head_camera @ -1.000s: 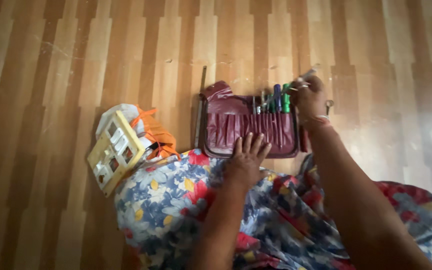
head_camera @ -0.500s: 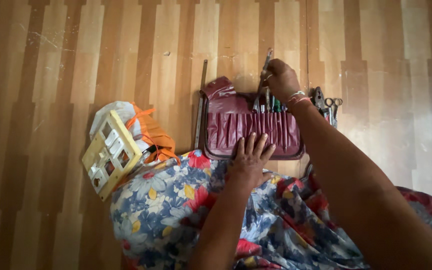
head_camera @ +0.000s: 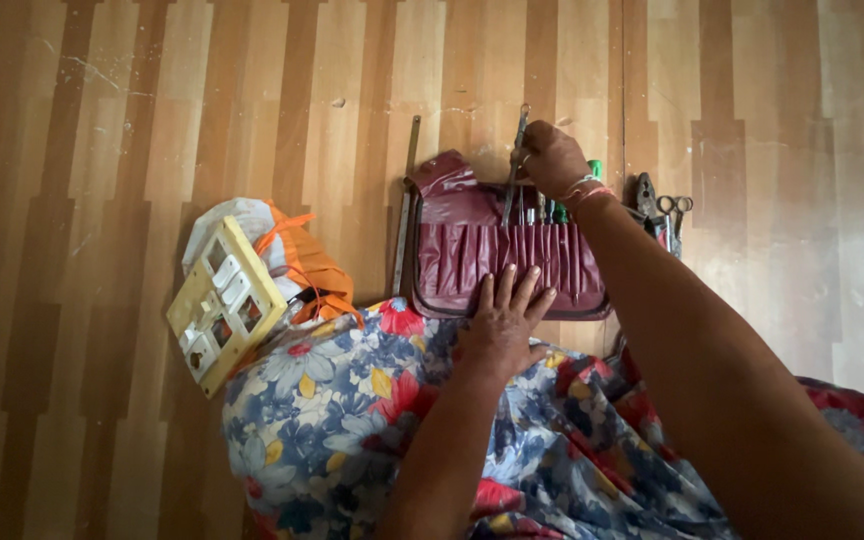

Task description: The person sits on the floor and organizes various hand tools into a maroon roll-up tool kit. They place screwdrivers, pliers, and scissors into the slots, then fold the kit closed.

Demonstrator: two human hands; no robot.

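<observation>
Head view: one left hand (head_camera: 505, 322) lies flat, fingers spread, on the near edge of one maroon leather tool roll (head_camera: 472, 255) on the wood floor; beyond, one right hand (head_camera: 552, 158) pinches a thin grey metal tool (head_camera: 516, 160) above its pockets.

Plenty of bare striped wooden floor (head_camera: 102, 150) open up top and far left. Right of the maroon leather tool roll (head_camera: 472, 260) it's tight, pliers and scissors (head_camera: 664, 208) lie just beside it. A thin metal ruler (head_camera: 407, 205) hugs its left edge, and the yellow plastic switch panel (head_camera: 224, 305) plus the orange-and-white bag (head_camera: 297, 255) block the lower left.
</observation>
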